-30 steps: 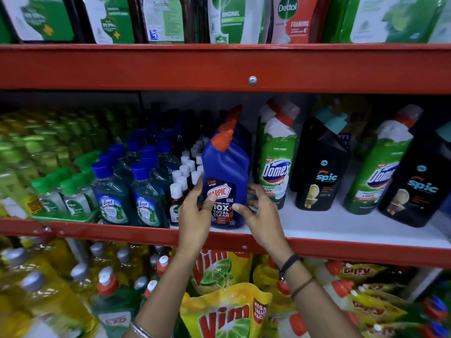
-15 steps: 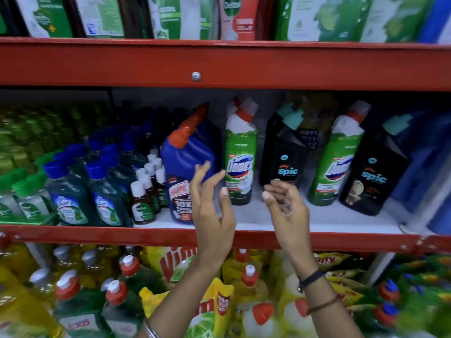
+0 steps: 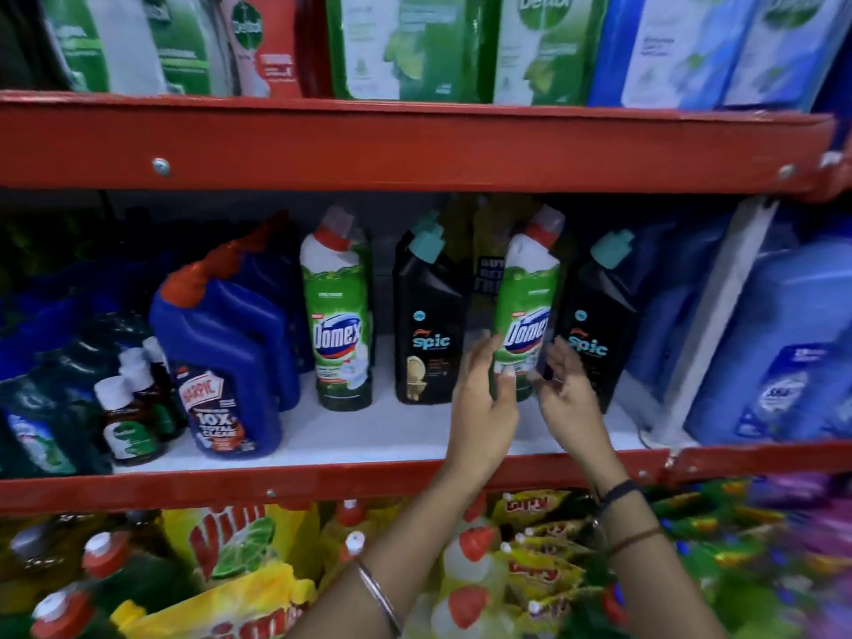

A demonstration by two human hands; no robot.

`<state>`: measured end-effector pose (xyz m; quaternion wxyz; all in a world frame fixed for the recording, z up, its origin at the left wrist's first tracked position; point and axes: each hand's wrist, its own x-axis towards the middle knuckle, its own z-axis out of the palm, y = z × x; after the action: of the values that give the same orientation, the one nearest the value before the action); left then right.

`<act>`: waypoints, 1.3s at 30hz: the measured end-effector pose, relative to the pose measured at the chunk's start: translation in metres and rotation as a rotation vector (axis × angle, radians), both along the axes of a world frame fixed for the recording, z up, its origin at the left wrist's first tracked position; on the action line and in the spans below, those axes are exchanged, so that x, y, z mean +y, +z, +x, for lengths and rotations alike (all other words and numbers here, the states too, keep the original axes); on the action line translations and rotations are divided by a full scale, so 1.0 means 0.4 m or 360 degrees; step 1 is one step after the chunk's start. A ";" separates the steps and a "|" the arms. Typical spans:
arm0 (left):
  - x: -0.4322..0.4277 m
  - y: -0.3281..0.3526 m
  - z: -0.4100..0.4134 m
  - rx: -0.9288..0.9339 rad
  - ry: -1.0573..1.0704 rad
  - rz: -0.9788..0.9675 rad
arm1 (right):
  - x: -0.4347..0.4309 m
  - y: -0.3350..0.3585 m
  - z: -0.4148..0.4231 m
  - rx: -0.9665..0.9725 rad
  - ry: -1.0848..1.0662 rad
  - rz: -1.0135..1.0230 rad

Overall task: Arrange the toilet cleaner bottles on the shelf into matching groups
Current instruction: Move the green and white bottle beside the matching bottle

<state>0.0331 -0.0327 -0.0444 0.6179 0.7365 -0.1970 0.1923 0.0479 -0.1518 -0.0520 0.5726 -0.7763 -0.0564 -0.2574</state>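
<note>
Reaching for the right-hand Domex bottle standing between two Spic bottles on the shelf, I'd close my left hand and right hand, fingers now spread beside its base, then lift straight up before carrying it to its twin.

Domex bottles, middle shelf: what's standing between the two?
One black Spic bottle stands between the left Domex bottle and the right Domex bottle, which both hands are reaching for. Head view shows it.
</note>
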 end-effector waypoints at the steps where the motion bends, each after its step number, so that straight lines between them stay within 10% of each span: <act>1: -0.013 0.002 0.014 0.0044 0.0005 0.0001 | 0.000 -0.001 0.010 0.0026 0.0030 -0.0049; 39: 0.295 -0.011 -0.108 -0.0093 0.0538 0.0061 | 0.302 0.021 -0.118 -0.0171 -0.0022 0.0343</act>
<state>-0.0101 0.0853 -0.0487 0.5565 0.7650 -0.0916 0.3110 0.0007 -0.0310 -0.0437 0.6471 -0.6957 -0.0537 -0.3071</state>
